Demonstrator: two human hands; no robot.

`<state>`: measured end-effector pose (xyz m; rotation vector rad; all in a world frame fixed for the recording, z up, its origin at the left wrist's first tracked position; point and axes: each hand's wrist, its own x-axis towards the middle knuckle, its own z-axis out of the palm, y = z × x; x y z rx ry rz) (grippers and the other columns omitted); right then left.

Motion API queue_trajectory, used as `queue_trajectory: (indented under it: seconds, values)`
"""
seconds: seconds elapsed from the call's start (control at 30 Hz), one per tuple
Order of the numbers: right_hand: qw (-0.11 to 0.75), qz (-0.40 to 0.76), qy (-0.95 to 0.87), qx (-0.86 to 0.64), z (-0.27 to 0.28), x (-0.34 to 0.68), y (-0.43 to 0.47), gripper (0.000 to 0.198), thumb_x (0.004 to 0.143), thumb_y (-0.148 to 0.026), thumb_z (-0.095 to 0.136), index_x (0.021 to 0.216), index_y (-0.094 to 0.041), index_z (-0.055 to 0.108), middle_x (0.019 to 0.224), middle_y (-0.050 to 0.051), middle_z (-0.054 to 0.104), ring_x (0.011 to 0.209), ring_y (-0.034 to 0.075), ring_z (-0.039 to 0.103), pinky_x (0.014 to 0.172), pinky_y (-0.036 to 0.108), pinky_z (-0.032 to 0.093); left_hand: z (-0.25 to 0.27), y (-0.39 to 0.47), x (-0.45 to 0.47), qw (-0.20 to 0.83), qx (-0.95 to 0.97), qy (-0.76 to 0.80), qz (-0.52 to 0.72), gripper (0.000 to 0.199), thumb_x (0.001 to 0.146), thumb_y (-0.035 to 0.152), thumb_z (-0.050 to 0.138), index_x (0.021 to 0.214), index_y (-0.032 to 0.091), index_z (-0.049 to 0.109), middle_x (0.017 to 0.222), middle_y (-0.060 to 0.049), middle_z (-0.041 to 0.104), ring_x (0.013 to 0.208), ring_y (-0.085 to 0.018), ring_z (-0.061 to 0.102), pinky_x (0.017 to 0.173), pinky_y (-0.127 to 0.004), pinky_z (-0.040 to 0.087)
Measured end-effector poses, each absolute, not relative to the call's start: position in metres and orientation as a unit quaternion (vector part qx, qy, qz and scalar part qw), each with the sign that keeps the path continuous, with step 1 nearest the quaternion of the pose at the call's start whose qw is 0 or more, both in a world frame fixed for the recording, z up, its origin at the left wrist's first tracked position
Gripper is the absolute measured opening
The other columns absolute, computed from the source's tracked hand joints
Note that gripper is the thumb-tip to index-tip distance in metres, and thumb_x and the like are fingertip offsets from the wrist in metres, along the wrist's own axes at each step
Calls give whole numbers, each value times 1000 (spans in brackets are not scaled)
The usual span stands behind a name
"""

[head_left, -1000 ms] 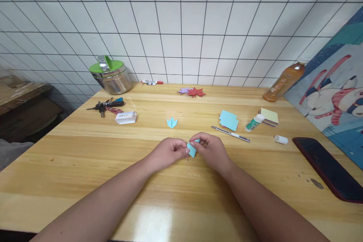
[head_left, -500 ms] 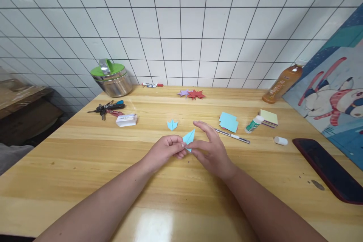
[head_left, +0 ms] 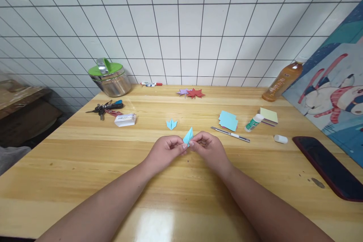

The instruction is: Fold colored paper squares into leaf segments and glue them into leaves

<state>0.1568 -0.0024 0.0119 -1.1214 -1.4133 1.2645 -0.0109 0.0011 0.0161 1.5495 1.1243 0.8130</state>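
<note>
A small folded piece of light-blue paper (head_left: 188,136), pointed at its top, is held between my two hands above the wooden table. My left hand (head_left: 167,150) pinches its lower left side with thumb and fingers. On the lower right side, my right hand (head_left: 209,150) grips it between thumb and forefinger. The paper's bottom part is partly hidden by my fingertips. Just beyond my hands lies a folded light-blue paper piece (head_left: 171,124) with several points. To the right of my right hand rests a slim silver craft knife (head_left: 230,134).
Light-blue paper squares (head_left: 228,120), a glue stick (head_left: 254,123), its white cap (head_left: 280,139), sticky notes (head_left: 269,116) and a phone (head_left: 329,168) lie right. Red (head_left: 195,93) and purple (head_left: 183,92) paper leaves are at the back. Keys (head_left: 104,109), a white box (head_left: 125,120) and a steel pot (head_left: 115,83) stand left.
My right hand's fingers have closed from a spread pose onto the paper. The paper has turned more upright and looks narrower. The view has shifted slightly.
</note>
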Motion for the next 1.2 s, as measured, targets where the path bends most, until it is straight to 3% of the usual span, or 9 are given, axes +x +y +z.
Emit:
queue_trajectory:
  seconds: [0.23,0.57,0.63,0.73,0.93,1.1,1.2]
  values:
    - [454,498,-561,-480,17,157,-4,15,70,-32,63,68,-19,56,69,2,63,66,15,59,60,26,48,16,2,-9,608,603,416,305,28,79,41,55,73,14,62,69,-3,66,64,-13,59,65,-25,46]
    - [467,492,-548,-489,19,151,-9,16,69,-31,63,65,-19,55,66,2,63,65,16,60,57,25,49,22,-2,-6,543,620,452,340,23,76,32,58,63,14,63,59,-1,63,58,-12,55,60,-23,41]
    - [483,515,-529,-470,19,151,-9,19,68,-32,66,78,-19,57,74,2,64,67,15,61,58,26,49,23,-2,-6,554,606,452,349,22,75,32,59,63,14,63,58,-1,63,58,-12,55,60,-23,42]
    - [479,587,-476,-447,18,152,-8,46,61,-33,73,102,-23,53,90,2,63,71,15,61,58,27,51,24,-2,-7,572,588,444,360,22,74,32,60,63,13,63,59,-1,63,59,-12,56,62,-23,43]
    - [418,639,-458,-454,17,153,-6,28,57,-38,75,66,-16,60,67,0,63,63,12,57,57,24,46,21,-1,-9,559,600,453,351,21,73,30,60,63,13,63,59,-1,63,59,-12,55,61,-22,42]
    - [457,650,-436,-422,16,155,-5,27,56,-33,76,52,-14,56,57,-2,57,53,8,49,55,22,42,22,-2,-7,545,617,453,342,20,75,28,58,63,13,64,58,-1,64,58,-11,55,60,-22,41]
    - [441,658,-433,-430,17,156,-5,27,56,-35,76,55,-15,58,60,-1,59,57,10,52,58,24,43,21,-1,-8,561,602,452,344,20,74,28,58,62,13,63,57,-1,64,57,-11,55,60,-22,41]
